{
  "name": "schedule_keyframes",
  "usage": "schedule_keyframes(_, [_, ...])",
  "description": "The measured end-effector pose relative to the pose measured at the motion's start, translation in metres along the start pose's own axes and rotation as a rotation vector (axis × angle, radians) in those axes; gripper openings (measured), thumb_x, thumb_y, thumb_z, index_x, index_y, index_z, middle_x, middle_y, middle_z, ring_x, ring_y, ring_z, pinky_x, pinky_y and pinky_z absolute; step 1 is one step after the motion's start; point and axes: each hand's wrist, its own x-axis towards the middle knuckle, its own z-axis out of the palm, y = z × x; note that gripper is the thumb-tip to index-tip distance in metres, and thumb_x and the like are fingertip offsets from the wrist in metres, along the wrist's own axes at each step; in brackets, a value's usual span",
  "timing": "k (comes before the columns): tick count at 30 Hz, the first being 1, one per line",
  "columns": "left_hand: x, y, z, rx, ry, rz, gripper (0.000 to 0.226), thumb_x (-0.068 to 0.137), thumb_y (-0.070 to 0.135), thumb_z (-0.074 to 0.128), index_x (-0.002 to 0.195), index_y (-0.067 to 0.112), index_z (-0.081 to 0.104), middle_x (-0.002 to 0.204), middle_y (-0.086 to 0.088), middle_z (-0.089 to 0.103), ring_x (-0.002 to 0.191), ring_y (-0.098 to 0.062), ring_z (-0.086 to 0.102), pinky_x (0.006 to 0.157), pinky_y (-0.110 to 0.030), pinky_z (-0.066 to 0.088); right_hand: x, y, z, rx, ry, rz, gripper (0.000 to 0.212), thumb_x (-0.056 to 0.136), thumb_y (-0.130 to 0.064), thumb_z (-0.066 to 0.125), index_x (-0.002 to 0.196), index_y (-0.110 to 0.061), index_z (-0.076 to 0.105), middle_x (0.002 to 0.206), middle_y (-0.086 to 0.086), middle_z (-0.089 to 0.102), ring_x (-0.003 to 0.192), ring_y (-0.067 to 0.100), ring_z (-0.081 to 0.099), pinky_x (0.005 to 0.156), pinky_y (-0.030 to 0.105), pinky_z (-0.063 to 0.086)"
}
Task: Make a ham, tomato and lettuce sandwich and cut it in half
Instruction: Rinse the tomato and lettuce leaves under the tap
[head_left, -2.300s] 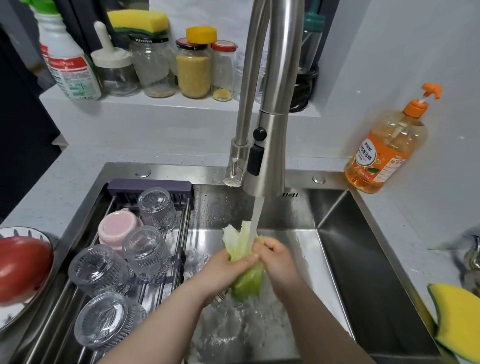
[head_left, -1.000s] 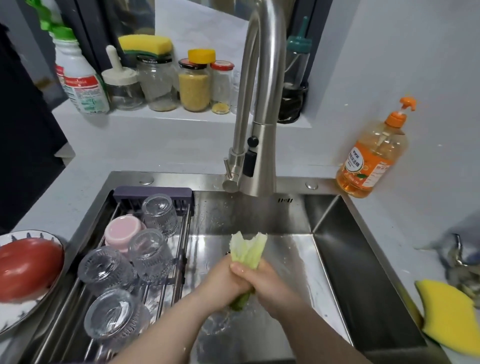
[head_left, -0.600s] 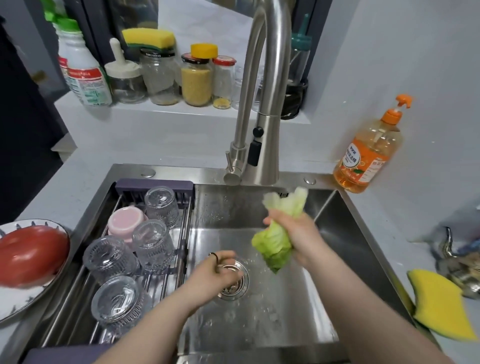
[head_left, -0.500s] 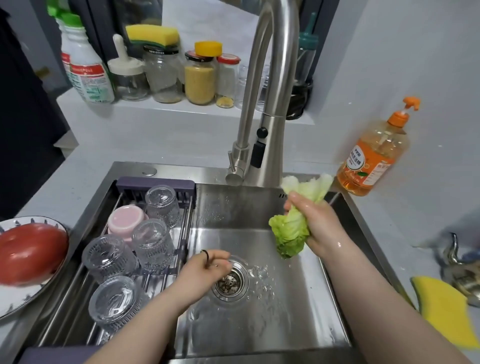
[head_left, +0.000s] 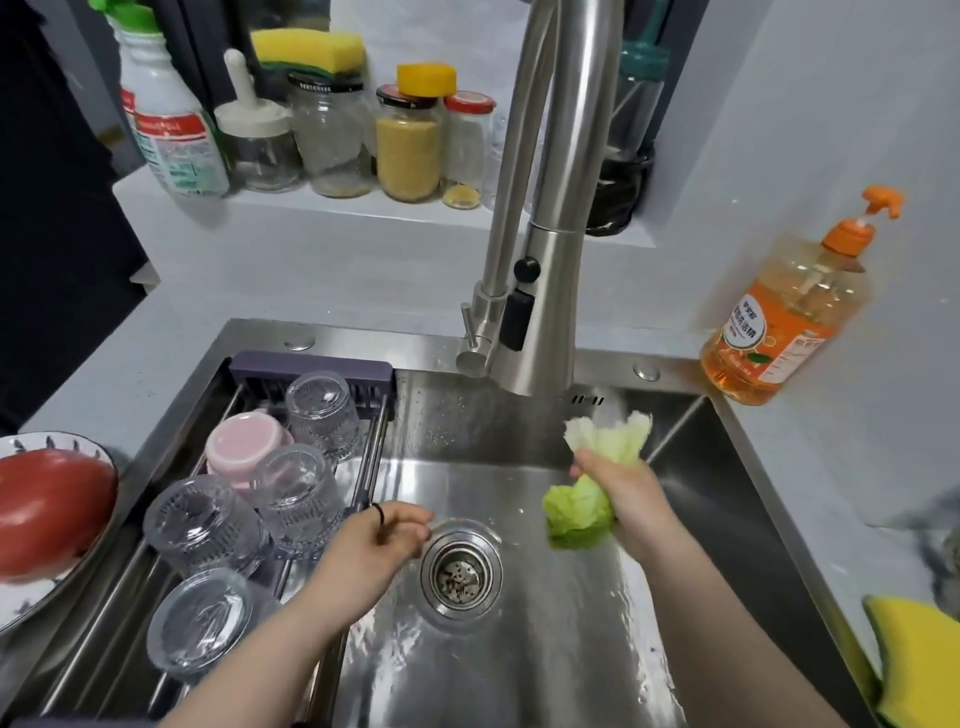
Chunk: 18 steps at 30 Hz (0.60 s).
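Lettuce (head_left: 581, 514): one wet leaf, bunched, gripped in the right hand (head_left: 631, 499) with fingers curled round its middle; the pale stalk end sticks up, the green frill hangs down. Held over the sink (head_left: 519, 670), right of the drain strainer (head_left: 461, 571), clear of the basin floor.

Near right, on the counter: yellow sponge (head_left: 914, 660), partly cut off by the frame edge.

Near left, in the drying rack (head_left: 311, 366) across the sink: several clear glasses (head_left: 208, 525), upturned; beyond them one pink cup (head_left: 241, 452), also upturned.

Left hand (head_left: 374, 545): over the basin just left of the strainer, fingers loosely curled, holding nothing; a dark band on one finger.

Far left, on the counter: tomato (head_left: 47, 512), whole, on a patterned plate (head_left: 62, 441).

Behind the basin: steel faucet (head_left: 545, 322), spout over the far side of the sink. To its right, orange pump bottle (head_left: 779, 338) at the sink's corner.

Farthest, on the ledge: white spray bottle (head_left: 166, 135) and a row of jars (head_left: 410, 150), one topped with a second sponge (head_left: 306, 49).
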Motion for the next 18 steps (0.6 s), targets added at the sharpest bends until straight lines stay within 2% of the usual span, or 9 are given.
schedule_keyframes(4, [-0.006,-0.004,0.004,0.041,-0.013,-0.031,0.027,0.084,-0.007,0.054,0.074,0.018,0.059,0.072,0.0,0.061,0.067,-0.011,0.055,0.059,-0.005,0.044,-0.012,0.065,-0.001,-0.946,-0.181,0.069,0.018,0.086,-0.014,0.06,0.101,-0.006,0.059,0.079,0.006,0.063,0.072,0.016,0.059,0.057,0.019,0.036])
schedule_keyframes(5, [-0.007,-0.003,0.004,0.042,-0.015,-0.032,0.028,0.084,-0.007,0.053,0.073,0.018,0.058,0.071,0.0,0.06,0.066,-0.011,0.054,0.058,-0.004,0.043,-0.014,0.063,0.001,-0.952,-0.154,0.047,0.017,0.086,-0.015,0.06,0.101,-0.008,0.059,0.076,0.006,0.06,0.069,0.018,0.057,0.053,0.018,0.036])
schedule_keyframes(7, [-0.009,-0.002,0.003,0.032,-0.018,-0.033,0.028,0.084,-0.009,0.052,0.074,0.016,0.058,0.07,0.0,0.06,0.065,-0.011,0.053,0.056,-0.003,0.043,-0.008,0.032,0.007,-0.525,-0.047,-0.032,0.011,0.084,-0.016,0.063,0.075,-0.012,0.059,0.056,-0.002,0.055,0.052,0.012,0.05,0.045,0.015,0.038])
schedule_keyframes(9, [-0.009,-0.002,0.003,0.015,-0.005,-0.031,0.026,0.085,-0.009,0.052,0.076,0.014,0.058,0.071,-0.001,0.06,0.066,-0.011,0.054,0.056,-0.002,0.043,0.001,0.002,0.007,-0.164,0.06,-0.126,0.031,0.082,-0.016,0.065,0.052,-0.016,0.058,0.044,-0.006,0.057,0.045,0.01,0.052,0.049,0.019,0.042])
schedule_keyframes(11, [-0.009,-0.001,0.002,0.001,0.011,-0.023,0.025,0.085,-0.01,0.05,0.078,0.013,0.058,0.071,-0.001,0.06,0.066,-0.012,0.054,0.057,-0.003,0.044,-0.002,-0.009,0.006,0.083,0.016,-0.12,0.032,0.083,-0.013,0.062,0.051,-0.015,0.06,0.046,-0.004,0.059,0.044,0.01,0.056,0.053,0.025,0.044])
schedule_keyframes(12, [-0.01,-0.001,0.002,0.004,0.013,-0.021,0.025,0.085,-0.01,0.05,0.078,0.012,0.058,0.071,-0.001,0.06,0.066,-0.013,0.054,0.057,-0.004,0.044,-0.003,0.001,0.007,-0.013,-0.022,-0.072,0.024,0.084,-0.014,0.06,0.061,-0.015,0.062,0.052,-0.001,0.061,0.048,0.015,0.057,0.056,0.027,0.044])
schedule_keyframes(15, [-0.016,-0.005,0.001,0.019,-0.002,-0.035,0.027,0.085,-0.009,0.05,0.076,0.014,0.059,0.07,0.0,0.061,0.065,-0.011,0.054,0.058,-0.005,0.044,-0.019,0.06,0.014,-1.011,-0.371,0.164,0.021,0.085,-0.012,0.059,0.105,-0.008,0.061,0.093,0.01,0.063,0.085,0.021,0.061,0.058,0.021,0.038])
schedule_keyframes(16, [-0.017,-0.006,-0.001,0.016,0.004,-0.034,0.028,0.085,-0.009,0.05,0.075,0.016,0.059,0.07,0.0,0.061,0.065,-0.011,0.054,0.059,-0.005,0.044,-0.019,0.07,0.017,-1.127,-0.389,0.156,0.022,0.084,-0.011,0.059,0.106,-0.006,0.06,0.097,0.01,0.061,0.089,0.019,0.06,0.058,0.02,0.037])
schedule_keyframes(18, [-0.018,-0.006,-0.003,0.011,0.013,-0.042,0.028,0.085,-0.007,0.052,0.075,0.018,0.059,0.07,0.0,0.062,0.066,-0.011,0.055,0.06,-0.006,0.044,-0.018,0.06,0.02,-0.771,-0.267,0.125,0.004,0.081,-0.01,0.064,0.084,-0.009,0.062,0.088,0.012,0.062,0.077,0.019,0.058,0.063,0.023,0.04])
